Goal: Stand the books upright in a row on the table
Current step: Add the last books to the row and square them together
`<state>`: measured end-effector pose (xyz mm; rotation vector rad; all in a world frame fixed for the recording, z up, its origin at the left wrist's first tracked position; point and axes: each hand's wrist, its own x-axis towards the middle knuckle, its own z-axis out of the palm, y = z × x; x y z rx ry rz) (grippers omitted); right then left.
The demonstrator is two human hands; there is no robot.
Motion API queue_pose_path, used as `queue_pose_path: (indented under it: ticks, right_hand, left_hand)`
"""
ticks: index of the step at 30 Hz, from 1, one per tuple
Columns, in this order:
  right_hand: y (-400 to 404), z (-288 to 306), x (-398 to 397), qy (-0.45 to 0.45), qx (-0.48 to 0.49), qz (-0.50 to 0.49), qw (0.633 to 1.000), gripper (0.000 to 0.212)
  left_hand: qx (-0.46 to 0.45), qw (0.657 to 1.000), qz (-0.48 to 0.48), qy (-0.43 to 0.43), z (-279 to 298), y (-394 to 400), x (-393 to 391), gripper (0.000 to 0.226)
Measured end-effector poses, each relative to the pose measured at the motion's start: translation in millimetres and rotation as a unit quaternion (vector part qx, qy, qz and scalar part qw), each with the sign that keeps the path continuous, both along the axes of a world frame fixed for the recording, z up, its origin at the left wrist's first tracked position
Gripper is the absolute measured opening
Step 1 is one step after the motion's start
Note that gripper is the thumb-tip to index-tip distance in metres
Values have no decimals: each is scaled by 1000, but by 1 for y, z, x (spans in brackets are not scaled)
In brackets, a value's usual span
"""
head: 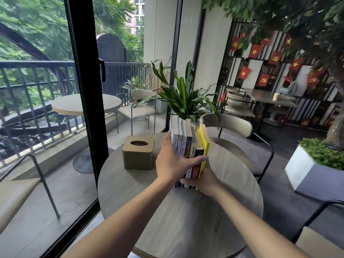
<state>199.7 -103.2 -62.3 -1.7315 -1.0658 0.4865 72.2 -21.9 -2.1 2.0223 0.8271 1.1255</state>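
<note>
Far half of the round table (186, 220): a row of books (188, 144) is stood upright, spines toward the camera, white ones at the left end and a yellow book (204, 146) at the right end.
Left hand (171, 164): it is laid flat against the left end of the row, fingers spread, with the thumb stretched across the spines to the yellow book.
Right hand (206, 181): it is pressed against the lower right end of the row; the fingers are curled under the spines, and the row is squeezed between both hands.
Row, upper part: a slight lean to the right is seen at the yellow end.
Left of the books: a tan tissue box (138, 154) is placed near the far left edge, apart from the left hand; through its oval opening nothing can be made out.
Behind the row: a potted plant (184, 97) is seen just beyond the books; its pot is mostly hidden.
Near half of the table: bare wood is crossed only by the two forearms.
Right edge: a strip of bare top is left beside the yellow book.
Around the table: a chair (232, 125) is set at the far right edge.
</note>
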Motion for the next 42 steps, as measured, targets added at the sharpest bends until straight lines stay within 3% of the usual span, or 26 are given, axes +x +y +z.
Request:
queue_pose_path:
  ticks: [3, 6, 11, 16, 21, 26, 29, 34, 38, 42]
  right_hand:
    - [7, 0, -8, 9, 54, -38, 998, 97]
    - [8, -2, -17, -37, 80, -99, 991, 88]
    - [9, 1, -20, -60, 91, -116, 987, 79]
    - [8, 2, -21, -70, 109, -143, 981, 75]
    - [7, -2, -21, -61, 104, -158, 980, 94]
    - [9, -2, -22, -76, 96, -162, 979, 99]
    - [8, -1, -22, -79, 100, -156, 980, 98]
    - [8, -2, -21, -83, 93, -135, 983, 108]
    - [6, 2, -24, -75, 107, -120, 984, 103]
    - [3, 4, -25, -67, 98, -123, 985, 97]
  left_hand:
    - [5, 1000, 23, 5, -4, -2, 5, 130]
    - [5, 999, 43, 12, -9, -3, 10, 123]
    - [13, 999, 30, 35, -15, 10, 11, 105]
    - [140, 971, 15, 192, -13, 43, -4, 118]
    - [112, 916, -92, 374, -10, 82, -15, 126]
    - [124, 883, -125, 436, -2, 97, -13, 131]
    - [137, 880, -121, 437, -1, 95, -13, 133]
    - [143, 905, -132, 378, -4, 83, -13, 141]
    - [122, 934, -149, 301, -11, 75, -7, 126]
    - [88, 950, -147, 261, -14, 75, -10, 131]
